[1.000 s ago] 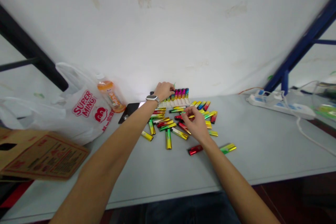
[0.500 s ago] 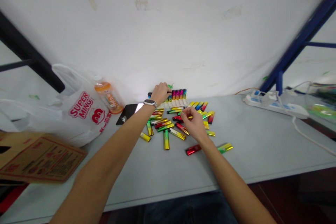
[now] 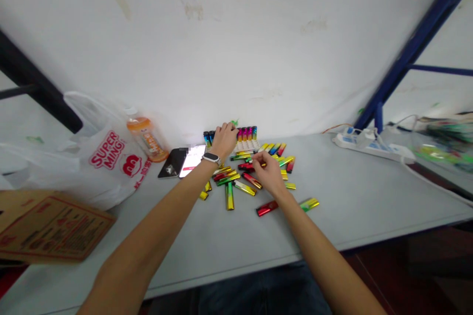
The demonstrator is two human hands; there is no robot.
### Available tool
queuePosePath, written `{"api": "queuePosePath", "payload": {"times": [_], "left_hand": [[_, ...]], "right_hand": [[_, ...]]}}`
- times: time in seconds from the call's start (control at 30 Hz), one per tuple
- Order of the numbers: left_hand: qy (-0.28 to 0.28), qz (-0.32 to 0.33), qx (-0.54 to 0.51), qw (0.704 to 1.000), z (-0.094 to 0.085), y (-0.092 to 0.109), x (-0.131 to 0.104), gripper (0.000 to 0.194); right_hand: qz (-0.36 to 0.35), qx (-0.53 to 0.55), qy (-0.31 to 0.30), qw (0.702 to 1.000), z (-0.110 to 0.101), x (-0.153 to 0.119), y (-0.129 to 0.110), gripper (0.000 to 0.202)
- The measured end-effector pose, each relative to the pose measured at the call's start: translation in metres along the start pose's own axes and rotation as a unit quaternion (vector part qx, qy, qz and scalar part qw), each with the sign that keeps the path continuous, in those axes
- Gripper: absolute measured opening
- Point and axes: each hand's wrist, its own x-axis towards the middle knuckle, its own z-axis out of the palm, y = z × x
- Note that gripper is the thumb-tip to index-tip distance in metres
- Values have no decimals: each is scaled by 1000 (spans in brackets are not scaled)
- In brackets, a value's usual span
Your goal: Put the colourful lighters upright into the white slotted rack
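Shiny two-tone cigarette lighters lie scattered on the table, among them a green-and-yellow lighter (image 3: pixel 229 196) and a red lighter (image 3: pixel 266 208). Against the wall, more lighters (image 3: pixel 247 134) stand upright in a row in a white slotted tray (image 3: pixel 246 146). My left hand (image 3: pixel 224 140), with a white-faced band on its wrist, reaches over the tray with its fingers closed at a standing lighter, covering part of the row. Over the loose pile, my right hand (image 3: pixel 267 170) has thumb and fingertips pinched together; what lies between them is too small to make out.
Left of the lighters are two phones, one dark (image 3: pixel 172 163) and one lit (image 3: pixel 192 161), an orange drink bottle (image 3: pixel 148 139), a white plastic bag (image 3: pixel 111 177) and a cardboard box (image 3: pixel 62 229). A white power strip (image 3: pixel 373 145) with cables sits at the right, beside a blue metal post (image 3: pixel 402 54).
The view has shifted slightly, so the lit phone and the left end of the lighter row show more. Both hands stay almost in place over the tray and the pile.
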Motion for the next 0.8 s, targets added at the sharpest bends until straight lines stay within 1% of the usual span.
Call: {"api": "queuePosePath", "payload": {"times": [0.07, 0.17, 0.37, 0.47, 0.53, 0.6, 0.7, 0.8], "left_hand": [[26, -4, -20, 999, -5, 14, -8, 32], [51, 2, -66, 996, -9, 41, -21, 27], [63, 30, -158, 985, -5, 101, -39, 20], [65, 33, -183, 980, -1, 120, -44, 20], [66, 28, -194, 978, 0, 124, -47, 19], [68, 17, -204, 976, 2, 124, -50, 18], [84, -6, -226, 970, 2, 117, -57, 17], [100, -21, -251, 963, 1, 106, -65, 16]], "right_hand": [[-12, -3, 4, 1000, -8, 0, 0, 13], [-26, -15, 16, 999, -27, -2, 1, 15], [-16, -48, 38, 998, -74, -23, 14, 20], [-14, -69, 41, 997, -85, -32, 24, 20], [-13, -84, 49, 995, -83, -31, 29, 20], [-18, -100, 63, 993, -75, -25, 33, 20], [-18, -104, 88, 990, -56, -9, 38, 21], [-16, -76, 109, 991, -39, 5, 38, 22]]}}
